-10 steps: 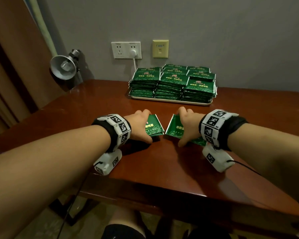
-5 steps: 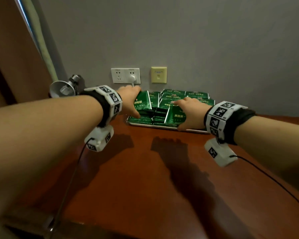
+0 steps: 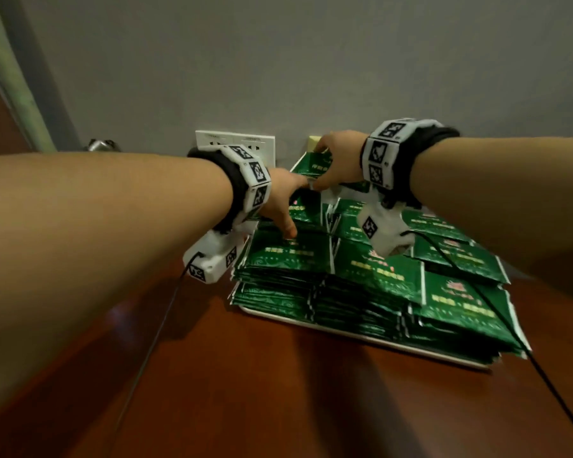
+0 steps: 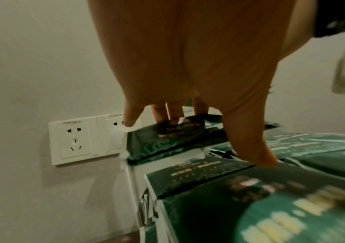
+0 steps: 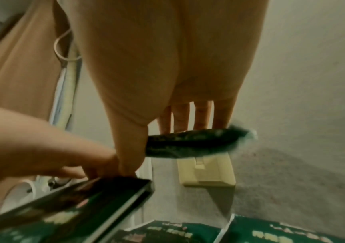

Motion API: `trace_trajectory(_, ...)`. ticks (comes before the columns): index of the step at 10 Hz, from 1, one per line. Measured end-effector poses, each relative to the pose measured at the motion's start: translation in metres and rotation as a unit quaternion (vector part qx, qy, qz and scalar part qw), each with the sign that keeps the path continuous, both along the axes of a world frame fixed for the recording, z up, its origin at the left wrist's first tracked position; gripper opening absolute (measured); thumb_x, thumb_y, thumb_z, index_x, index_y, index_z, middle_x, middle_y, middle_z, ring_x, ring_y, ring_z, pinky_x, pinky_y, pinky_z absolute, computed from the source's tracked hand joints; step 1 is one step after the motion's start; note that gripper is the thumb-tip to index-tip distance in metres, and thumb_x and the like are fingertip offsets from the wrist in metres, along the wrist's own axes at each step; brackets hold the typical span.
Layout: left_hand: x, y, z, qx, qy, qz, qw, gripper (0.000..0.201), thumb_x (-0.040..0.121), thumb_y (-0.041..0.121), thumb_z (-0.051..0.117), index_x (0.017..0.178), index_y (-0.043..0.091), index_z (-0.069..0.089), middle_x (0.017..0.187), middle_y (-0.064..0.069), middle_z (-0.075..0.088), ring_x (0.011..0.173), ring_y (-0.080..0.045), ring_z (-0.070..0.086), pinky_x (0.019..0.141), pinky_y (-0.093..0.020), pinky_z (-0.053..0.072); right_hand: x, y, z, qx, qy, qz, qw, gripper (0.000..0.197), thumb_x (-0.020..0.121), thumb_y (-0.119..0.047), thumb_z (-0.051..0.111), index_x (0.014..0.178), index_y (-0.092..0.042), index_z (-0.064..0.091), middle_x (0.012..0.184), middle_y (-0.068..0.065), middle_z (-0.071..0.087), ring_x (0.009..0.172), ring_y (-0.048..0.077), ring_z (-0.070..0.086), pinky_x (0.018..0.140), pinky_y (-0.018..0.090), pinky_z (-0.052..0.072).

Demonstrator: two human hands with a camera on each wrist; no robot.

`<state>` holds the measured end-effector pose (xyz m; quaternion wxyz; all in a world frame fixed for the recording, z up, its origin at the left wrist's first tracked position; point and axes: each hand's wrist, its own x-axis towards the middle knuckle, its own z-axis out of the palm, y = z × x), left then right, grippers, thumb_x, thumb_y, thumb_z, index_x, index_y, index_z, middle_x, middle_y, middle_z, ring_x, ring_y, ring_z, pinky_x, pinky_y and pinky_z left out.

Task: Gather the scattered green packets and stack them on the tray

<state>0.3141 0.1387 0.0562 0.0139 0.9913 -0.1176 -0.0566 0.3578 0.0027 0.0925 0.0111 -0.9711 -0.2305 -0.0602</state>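
Tray (image 3: 344,331): one, at 3 o'clock on the table. Packet stacks (image 3: 361,285): at least six; packets too many to count. Hands: two. Wall plates: two, at 12 o'clock.

Dark green packets (image 3: 374,276) with pale lettering, white tray (image 3: 361,332), reddish-brown table (image 3: 278,391), grey wall (image 3: 311,61), white socket (image 3: 262,143)

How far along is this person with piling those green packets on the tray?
Nearly done, it seems. The tray already carries tall stacks of green packets, and no loose packets show on the visible table. The right hand holds one packet above the back stacks; the left hand rests fingers on another packet there. What remains is setting these down.
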Motion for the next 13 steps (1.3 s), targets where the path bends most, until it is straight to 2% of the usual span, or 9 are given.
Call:
trace_trajectory(2, 0.033, 0.012, -0.017, 0.008, 0.006, 0.005, 1.0, 0.089, 0.066, 0.04, 0.086, 0.141, 0.018, 0.043, 0.138, -0.005, 0.052, 0.121, -0.025, 0.054, 0.102, -0.038, 0.045, 0.039, 0.033, -0.022, -0.081, 0.028, 0.025, 0.996, 0.065, 0.074, -0.034, 0.077, 0.133, -0.02, 0.055, 0.117, 0.006, 0.066, 0.101, 0.025, 0.063, 0.089, 0.039, 0.052)
trace_trajectory(3, 0.035, 0.012, -0.022, 0.02, 0.006, 0.015, 1.0, 0.091, 0.067, 0.048, 0.083, 0.141, 0.018, 0.04, 0.138, -0.006, 0.049, 0.121, -0.027, 0.051, 0.102, -0.042, 0.045, 0.044, 0.035, -0.029, -0.08, 0.03, 0.011, 0.996, 0.084, 0.076, -0.03, 0.079, 0.147, -0.018, 0.037, 0.138, 0.009, 0.053, 0.121, 0.029, 0.054, 0.1, 0.04, 0.045)
trace_trajectory(4, 0.023, 0.013, -0.021, -0.028, 0.019, 0.03, 0.999, 0.081, 0.071, 0.047, 0.08, 0.139, 0.021, 0.044, 0.137, -0.001, 0.051, 0.12, -0.025, 0.053, 0.102, -0.041, 0.045, 0.033, 0.027, -0.03, -0.077, 0.026, 0.005, 0.997, 0.09, 0.075, -0.035, 0.08, 0.149, -0.02, 0.031, 0.141, 0.009, 0.049, 0.125, 0.03, 0.05, 0.101, 0.04, 0.045)
trace_trajectory(5, 0.011, 0.026, -0.023, -0.042, -0.042, 0.094, 0.994, 0.058, 0.078, 0.054, 0.07, 0.124, 0.021, 0.055, 0.118, 0.002, 0.059, 0.104, -0.022, 0.059, 0.092, -0.04, 0.051, 0.016, 0.008, -0.028, -0.061, 0.025, -0.001, 0.998, 0.083, 0.079, -0.033, 0.078, 0.148, -0.018, 0.033, 0.142, 0.008, 0.049, 0.125, 0.029, 0.05, 0.1, 0.038, 0.044)
trace_trajectory(6, -0.007, 0.04, -0.027, -0.032, -0.062, 0.219, 0.973, 0.051, 0.09, 0.052, 0.053, 0.119, 0.009, 0.056, 0.109, -0.011, 0.063, 0.096, -0.028, 0.062, 0.088, -0.041, 0.052, -0.008, -0.014, -0.03, -0.08, 0.015, -0.005, 0.997, 0.074, 0.085, -0.033, 0.073, 0.147, -0.016, 0.037, 0.14, 0.008, 0.051, 0.123, 0.029, 0.052, 0.099, 0.037, 0.045)
trace_trajectory(7, -0.021, 0.041, -0.04, -0.041, -0.025, 0.259, 0.965, 0.051, 0.1, 0.04, 0.042, 0.128, -0.001, 0.054, 0.129, -0.02, 0.056, 0.116, -0.033, 0.056, 0.096, -0.037, 0.044, -0.024, -0.029, -0.043, -0.098, 0.021, -0.017, 0.995, 0.06, 0.093, -0.033, 0.061, 0.147, -0.016, 0.04, 0.14, 0.007, 0.052, 0.125, 0.028, 0.052, 0.103, 0.037, 0.043)
trace_trajectory(10, -0.003, 0.023, -0.043, -0.073, -0.037, 0.213, 0.974, 0.026, 0.099, 0.023, 0.046, 0.109, 0.003, 0.059, 0.106, -0.014, 0.06, 0.091, -0.027, 0.054, 0.075, -0.031, 0.041, -0.012, -0.008, -0.056, -0.138, 0.048, -0.044, 0.988, 0.045, 0.101, -0.019, 0.039, 0.145, -0.012, 0.039, 0.145, 0.013, 0.045, 0.13, 0.031, 0.046, 0.109, 0.04, 0.037)
trace_trajectory(11, 0.011, 0.025, -0.051, -0.073, -0.042, 0.195, 0.977, 0.029, 0.096, 0.025, 0.05, 0.108, 0.004, 0.066, 0.109, -0.013, 0.066, 0.094, -0.027, 0.06, 0.078, -0.032, 0.045, 0.001, 0.002, -0.069, -0.175, 0.065, -0.033, 0.982, 0.039, 0.101, -0.018, 0.039, 0.138, -0.008, 0.048, 0.136, 0.014, 0.053, 0.122, 0.031, 0.053, 0.101, 0.035, 0.042)
trace_trajectory(13, 0.01, 0.035, -0.057, -0.042, -0.052, 0.196, 0.978, 0.04, 0.097, 0.038, 0.046, 0.112, 0.006, 0.064, 0.107, -0.012, 0.064, 0.096, -0.029, 0.059, 0.085, -0.036, 0.048, 0.012, -0.004, -0.085, -0.108, 0.048, 0.005, 0.993, 0.037, 0.093, -0.023, 0.051, 0.128, -0.012, 0.06, 0.12, 0.013, 0.063, 0.11, 0.033, 0.06, 0.088, 0.038, 0.049)
